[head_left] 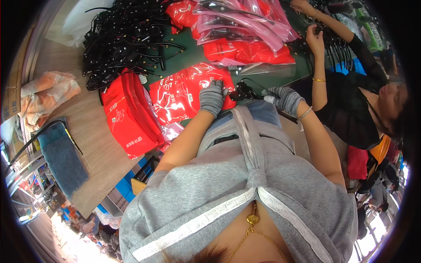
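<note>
My left hand [212, 99], in a grey striped glove, is closed at the right part of a shiny red plastic bag [173, 97] lying on the table. Its fingertips press on the bag and the thumb points right. Just right of it lies a bundled black cable [244, 90]. My right hand [284, 101], gloved the same way, has its fingers curled round a thin black length that seems to belong to this cable; the part inside the fist is hidden. A stack of red bags [129, 116] stands to the left.
A heap of black cables [123, 41] lies at the far left, and filled red and pink bags [245, 26] are piled at the back. A checked cloth [50, 96] rests on the left. At the right, a co-worker's hand [315, 39] is near more black cables.
</note>
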`<state>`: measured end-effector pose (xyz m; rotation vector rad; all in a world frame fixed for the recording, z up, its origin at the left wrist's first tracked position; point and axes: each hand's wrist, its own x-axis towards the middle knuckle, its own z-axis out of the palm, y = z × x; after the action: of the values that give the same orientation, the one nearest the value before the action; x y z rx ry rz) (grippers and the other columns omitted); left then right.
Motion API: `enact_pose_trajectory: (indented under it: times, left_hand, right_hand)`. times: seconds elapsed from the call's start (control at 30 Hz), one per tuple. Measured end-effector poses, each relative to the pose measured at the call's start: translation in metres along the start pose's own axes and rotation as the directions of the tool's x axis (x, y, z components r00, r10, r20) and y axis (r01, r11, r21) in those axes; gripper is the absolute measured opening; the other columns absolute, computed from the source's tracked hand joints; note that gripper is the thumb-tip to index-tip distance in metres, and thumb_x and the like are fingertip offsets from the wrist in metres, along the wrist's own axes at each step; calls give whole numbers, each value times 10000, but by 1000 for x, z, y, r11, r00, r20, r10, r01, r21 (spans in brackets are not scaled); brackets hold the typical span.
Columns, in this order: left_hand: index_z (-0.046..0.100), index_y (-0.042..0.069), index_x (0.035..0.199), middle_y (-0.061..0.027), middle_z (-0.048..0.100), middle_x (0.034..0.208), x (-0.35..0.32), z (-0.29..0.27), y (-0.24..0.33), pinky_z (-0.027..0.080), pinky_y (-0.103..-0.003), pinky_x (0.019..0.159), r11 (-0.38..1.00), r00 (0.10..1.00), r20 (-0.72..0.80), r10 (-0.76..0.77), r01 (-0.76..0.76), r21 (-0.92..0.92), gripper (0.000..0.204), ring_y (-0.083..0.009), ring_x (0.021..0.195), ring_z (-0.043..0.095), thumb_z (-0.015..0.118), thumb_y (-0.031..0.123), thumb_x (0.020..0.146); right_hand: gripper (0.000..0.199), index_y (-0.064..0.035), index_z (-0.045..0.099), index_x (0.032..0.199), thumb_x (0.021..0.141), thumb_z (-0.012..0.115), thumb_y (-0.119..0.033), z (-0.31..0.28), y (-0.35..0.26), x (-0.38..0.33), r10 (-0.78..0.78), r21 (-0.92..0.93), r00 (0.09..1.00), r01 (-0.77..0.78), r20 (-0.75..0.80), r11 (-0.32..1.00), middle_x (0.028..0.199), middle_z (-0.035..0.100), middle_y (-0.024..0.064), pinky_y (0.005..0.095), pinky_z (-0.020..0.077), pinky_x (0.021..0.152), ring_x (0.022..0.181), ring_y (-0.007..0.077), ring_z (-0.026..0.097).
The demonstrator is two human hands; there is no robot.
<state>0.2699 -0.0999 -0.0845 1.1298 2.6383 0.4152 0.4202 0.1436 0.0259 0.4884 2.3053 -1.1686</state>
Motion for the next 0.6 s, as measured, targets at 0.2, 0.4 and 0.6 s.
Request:
enact_pose_trajectory:
  times: [0.2,0.4,0.6]
  left_hand:
    - [561,84,1173,-179,610,1145,3,5,-3,519,-459,675,997,1000,24,-20,19,72,369,-347,821,660,531,354,923]
    - [591,73,1164,-187,647,1104,0,-11,-9,531,-435,751,982,995,68,-71,82,-170,330,-352,915,660,493,318,967]
    - [624,42,1131,-195,668,1043,-24,-22,-15,523,-401,840,840,987,-140,-76,-12,-542,295,-342,977,650,592,260,935]
  right_hand:
    - [325,-50,655,1149,899,660,-259,5,20,-17,33,105,997,-26,-66,994,1063,689,147,327,484,885,971,261,645]
    - [290,-28,666,1101,893,677,-229,17,10,-12,100,250,989,-70,-110,966,987,700,109,295,487,839,890,168,626]
    - [261,-22,673,1071,890,683,-209,32,8,10,-15,346,993,55,-119,936,962,700,89,295,487,818,869,150,610]
